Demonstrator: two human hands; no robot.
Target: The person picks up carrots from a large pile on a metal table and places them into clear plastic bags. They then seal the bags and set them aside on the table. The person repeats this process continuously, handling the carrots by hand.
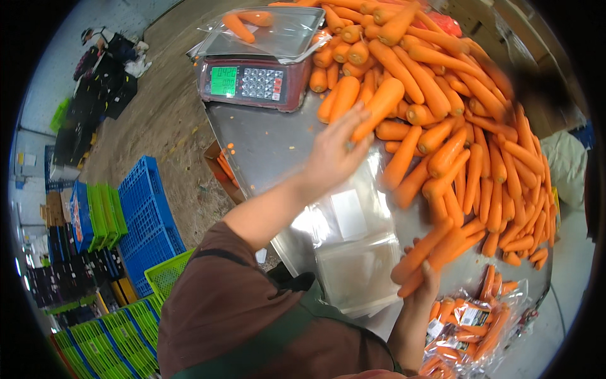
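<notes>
My left hand reaches over the steel table to the edge of a big pile of carrots. Its blurred fingers and thumb close around the lower end of a thick carrot. Nearer to me, my right hand holds a bunch of several carrots, with the thumb across them. Clear plastic bags lie flat between my arms, with a white paper or label among them. Bagged carrots lie below my right hand, at the table's near right.
A red digital scale stands at the far left of the table, with two carrots in clear plastic on its pan. A cardboard box holding carrots is beside the table. Blue and green plastic crates stand left. Another person is far off.
</notes>
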